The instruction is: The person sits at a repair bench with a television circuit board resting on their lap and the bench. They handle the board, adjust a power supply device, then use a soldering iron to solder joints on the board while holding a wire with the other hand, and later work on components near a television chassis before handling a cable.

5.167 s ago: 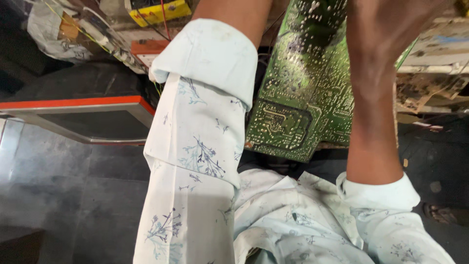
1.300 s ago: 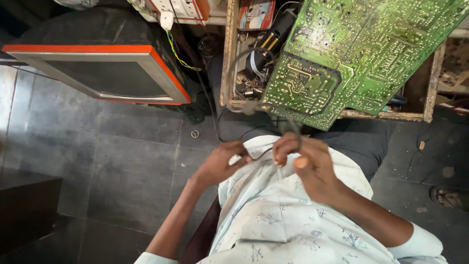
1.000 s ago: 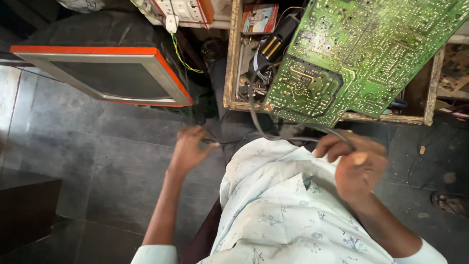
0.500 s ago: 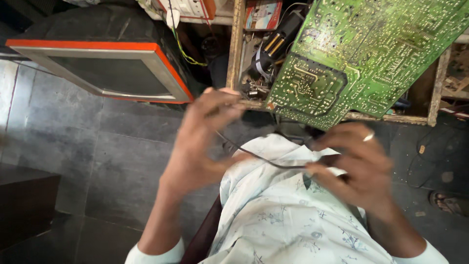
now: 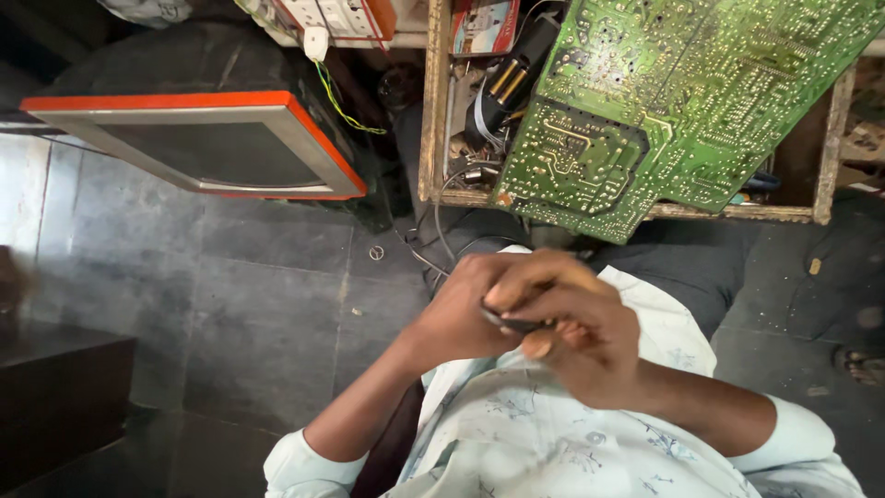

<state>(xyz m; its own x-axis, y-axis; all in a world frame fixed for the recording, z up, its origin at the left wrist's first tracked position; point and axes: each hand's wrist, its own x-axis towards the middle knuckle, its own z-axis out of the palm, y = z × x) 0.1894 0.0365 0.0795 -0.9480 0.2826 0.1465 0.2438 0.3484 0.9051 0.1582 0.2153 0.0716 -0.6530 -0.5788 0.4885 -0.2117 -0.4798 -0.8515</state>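
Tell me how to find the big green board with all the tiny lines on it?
Start at the wooden frame at the top of the head view, right of the orange-edged television. The green circuit board leans tilted across it, above the two hands. Nothing else nearby is flat, bright green and covered in small silvery dots and tracks.

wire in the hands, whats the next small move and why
Probably ease the hands apart: the left hand and right hand are pressed together over the shirt, pinching a thin dark wire that the fingers mostly hide.
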